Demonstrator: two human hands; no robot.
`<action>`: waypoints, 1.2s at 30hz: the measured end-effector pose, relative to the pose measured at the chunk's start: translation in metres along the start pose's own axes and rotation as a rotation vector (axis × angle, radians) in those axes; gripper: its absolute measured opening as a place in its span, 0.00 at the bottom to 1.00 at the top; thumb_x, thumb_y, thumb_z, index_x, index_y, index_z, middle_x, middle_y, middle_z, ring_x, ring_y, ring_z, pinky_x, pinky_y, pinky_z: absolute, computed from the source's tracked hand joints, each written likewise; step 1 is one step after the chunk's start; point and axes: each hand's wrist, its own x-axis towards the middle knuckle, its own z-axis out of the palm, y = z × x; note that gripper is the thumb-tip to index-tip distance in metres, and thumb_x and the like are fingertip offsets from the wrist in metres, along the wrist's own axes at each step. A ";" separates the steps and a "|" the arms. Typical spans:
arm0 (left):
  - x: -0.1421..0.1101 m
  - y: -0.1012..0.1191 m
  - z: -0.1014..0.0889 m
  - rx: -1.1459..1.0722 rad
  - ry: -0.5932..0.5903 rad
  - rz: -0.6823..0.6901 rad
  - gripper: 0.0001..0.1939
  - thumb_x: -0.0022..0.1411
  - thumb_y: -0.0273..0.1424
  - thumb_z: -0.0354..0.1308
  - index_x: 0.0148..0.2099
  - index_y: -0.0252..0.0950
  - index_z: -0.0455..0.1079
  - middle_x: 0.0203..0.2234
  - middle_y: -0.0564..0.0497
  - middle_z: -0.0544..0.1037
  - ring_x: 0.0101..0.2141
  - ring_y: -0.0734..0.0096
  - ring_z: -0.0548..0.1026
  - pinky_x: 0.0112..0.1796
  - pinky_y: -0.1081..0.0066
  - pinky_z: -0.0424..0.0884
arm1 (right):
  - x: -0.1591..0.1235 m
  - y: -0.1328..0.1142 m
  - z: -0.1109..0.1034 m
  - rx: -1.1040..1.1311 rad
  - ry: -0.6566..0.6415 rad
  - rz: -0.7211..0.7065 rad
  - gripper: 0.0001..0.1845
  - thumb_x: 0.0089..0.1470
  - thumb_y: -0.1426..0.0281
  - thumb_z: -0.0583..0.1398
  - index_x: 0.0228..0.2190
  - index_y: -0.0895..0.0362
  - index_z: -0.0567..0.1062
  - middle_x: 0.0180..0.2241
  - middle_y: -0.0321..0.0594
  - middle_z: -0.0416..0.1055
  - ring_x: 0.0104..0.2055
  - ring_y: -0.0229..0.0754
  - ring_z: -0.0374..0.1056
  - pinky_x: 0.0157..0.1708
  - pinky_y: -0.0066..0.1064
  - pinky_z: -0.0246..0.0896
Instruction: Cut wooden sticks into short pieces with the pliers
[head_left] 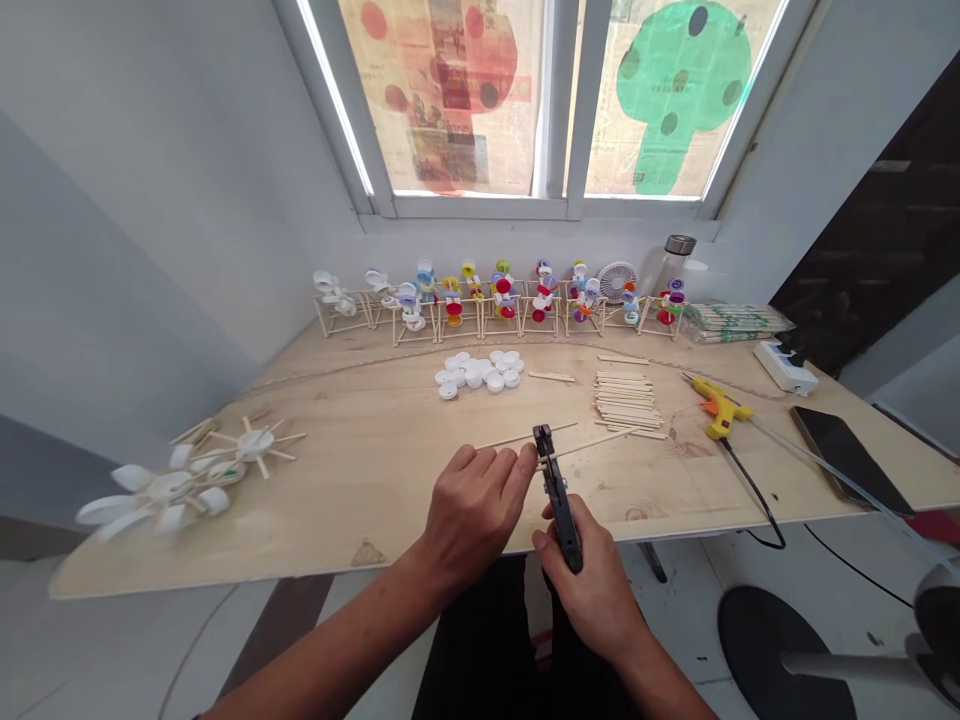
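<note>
My left hand (472, 505) is closed around a thin wooden stick (596, 442) that runs out to the right. In my right hand (596, 590) is a dark cutting tool like pliers (560, 505), its head pointing away from me. The stick crosses at the tool's head, close to my left fingertips; whether the jaws touch it I cannot tell. Another thin stick (562, 428) lies just beyond my hands. A stack of short wooden sticks (626, 400) rests to the right, and a cluster of white bottle caps (475, 374) sits farther back.
Several small stick frames with coloured cap wheels (502, 300) line the wall. White cap wheels (255, 445) lie at left. On the right are a yellow glue gun (720, 408) with its cord, a phone (847, 455), a power strip (786, 367) and packaged sticks (735, 322).
</note>
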 end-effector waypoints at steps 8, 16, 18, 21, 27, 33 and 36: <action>-0.007 -0.009 0.007 -0.115 0.074 0.044 0.07 0.59 0.24 0.51 0.41 0.29 0.64 0.18 0.55 0.65 0.19 0.76 0.62 0.22 0.73 0.55 | -0.007 -0.007 -0.002 0.091 -0.065 0.039 0.05 0.51 0.69 0.54 0.33 0.55 0.64 0.24 0.31 0.62 0.25 0.36 0.58 0.26 0.26 0.54; -0.005 -0.011 0.003 -0.112 0.056 0.068 0.07 0.60 0.22 0.47 0.39 0.31 0.64 0.17 0.56 0.64 0.18 0.78 0.61 0.21 0.74 0.55 | -0.007 -0.006 -0.001 0.163 -0.106 0.063 0.05 0.52 0.70 0.54 0.34 0.56 0.64 0.24 0.31 0.63 0.26 0.36 0.59 0.26 0.26 0.55; -0.005 -0.010 0.002 -0.131 0.048 0.056 0.07 0.59 0.22 0.47 0.39 0.31 0.65 0.17 0.56 0.63 0.18 0.78 0.60 0.21 0.74 0.55 | -0.006 -0.007 -0.002 0.120 -0.086 0.044 0.05 0.51 0.70 0.54 0.34 0.56 0.64 0.24 0.31 0.63 0.26 0.36 0.60 0.28 0.26 0.55; -0.007 -0.009 -0.001 -0.166 0.031 0.027 0.06 0.59 0.22 0.49 0.38 0.31 0.65 0.16 0.56 0.63 0.17 0.78 0.59 0.20 0.74 0.53 | -0.007 -0.007 -0.002 0.063 -0.065 0.021 0.05 0.51 0.70 0.54 0.33 0.55 0.64 0.24 0.31 0.62 0.26 0.36 0.59 0.27 0.26 0.55; -0.010 -0.006 -0.008 -0.295 -0.014 -0.072 0.04 0.60 0.27 0.49 0.36 0.33 0.65 0.17 0.56 0.66 0.17 0.79 0.60 0.20 0.76 0.55 | -0.009 -0.008 -0.002 -0.011 -0.048 -0.015 0.05 0.52 0.69 0.54 0.34 0.55 0.64 0.24 0.30 0.63 0.25 0.36 0.60 0.25 0.26 0.54; -0.012 -0.007 -0.010 -0.402 -0.074 -0.122 0.06 0.62 0.28 0.47 0.37 0.34 0.64 0.18 0.56 0.69 0.18 0.79 0.66 0.22 0.78 0.60 | -0.010 -0.010 -0.003 -0.066 -0.040 -0.030 0.04 0.52 0.69 0.53 0.33 0.54 0.64 0.25 0.32 0.66 0.26 0.37 0.63 0.26 0.26 0.54; -0.013 -0.008 -0.011 -0.465 -0.094 -0.152 0.07 0.63 0.29 0.46 0.37 0.34 0.64 0.18 0.56 0.70 0.19 0.79 0.67 0.22 0.79 0.61 | -0.009 -0.008 -0.002 -0.096 -0.028 -0.040 0.03 0.52 0.69 0.53 0.32 0.54 0.64 0.25 0.32 0.66 0.26 0.38 0.63 0.26 0.26 0.54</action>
